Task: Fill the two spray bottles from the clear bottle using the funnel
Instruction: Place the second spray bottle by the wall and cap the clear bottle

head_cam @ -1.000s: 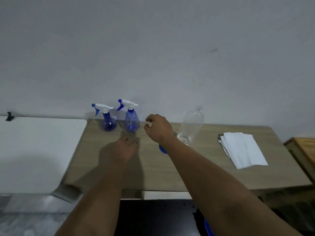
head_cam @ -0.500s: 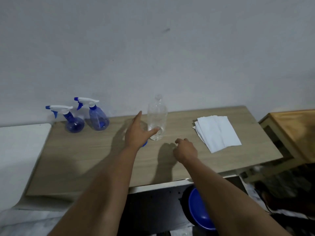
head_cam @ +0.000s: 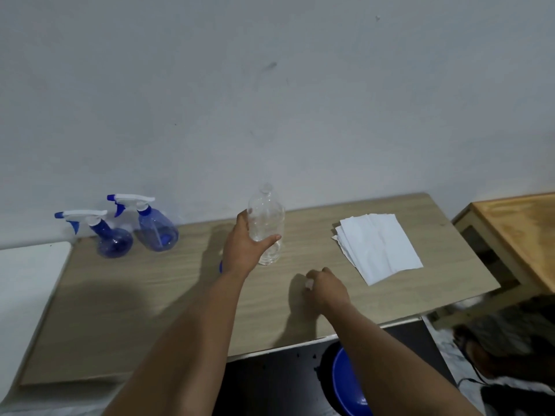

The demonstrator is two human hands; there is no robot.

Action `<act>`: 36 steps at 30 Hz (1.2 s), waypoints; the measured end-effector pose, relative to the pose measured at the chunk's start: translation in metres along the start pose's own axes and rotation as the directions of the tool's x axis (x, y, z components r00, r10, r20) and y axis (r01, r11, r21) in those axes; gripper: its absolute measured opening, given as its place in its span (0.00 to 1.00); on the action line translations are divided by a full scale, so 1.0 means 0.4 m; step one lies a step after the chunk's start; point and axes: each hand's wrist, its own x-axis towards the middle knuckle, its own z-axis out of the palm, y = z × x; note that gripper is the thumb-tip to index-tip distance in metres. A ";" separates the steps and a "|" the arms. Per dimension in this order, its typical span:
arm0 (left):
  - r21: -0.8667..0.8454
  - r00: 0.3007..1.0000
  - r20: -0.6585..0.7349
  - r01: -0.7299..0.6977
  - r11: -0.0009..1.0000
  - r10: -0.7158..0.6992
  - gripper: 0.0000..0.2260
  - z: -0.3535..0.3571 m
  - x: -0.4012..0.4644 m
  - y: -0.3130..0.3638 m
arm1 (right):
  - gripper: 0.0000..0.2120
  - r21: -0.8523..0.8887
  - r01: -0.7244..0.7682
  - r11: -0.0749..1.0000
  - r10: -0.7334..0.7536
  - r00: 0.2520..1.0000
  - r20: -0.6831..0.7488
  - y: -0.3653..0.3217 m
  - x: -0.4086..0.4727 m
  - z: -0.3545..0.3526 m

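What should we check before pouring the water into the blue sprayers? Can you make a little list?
1. Clear bottle held: ok, the left hand wraps it in a grip, upright on the table.
2. Clear bottle's cap off: cannot tell; the right hand pinches something small and pale, too blurred to name.
3. Spray bottles opened: not ok, both trigger tops are on.
4. Funnel ready: not ok; only a blue bit peeks from behind the left wrist, and nothing sits in a sprayer's neck.
5. Paper towels near for spills: ok, stacked on the table.
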 end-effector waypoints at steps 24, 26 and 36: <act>0.013 0.988 0.143 0.049 0.999 -0.050 0.40 -0.013 -0.015 -0.006 | 0.10 0.542 0.620 0.567 -0.332 0.775 -0.538 -0.296 -0.069 -0.370; -0.004 0.988 0.144 0.053 0.999 -0.052 0.41 -0.013 -0.013 -0.009 | 0.13 0.520 0.621 0.587 -0.361 0.775 -0.518 -0.297 -0.068 -0.370; -0.005 0.983 0.176 0.046 0.999 -0.044 0.40 -0.025 -0.016 -0.005 | 0.13 0.569 0.542 0.618 -0.385 0.840 -0.382 -0.294 -0.050 -0.395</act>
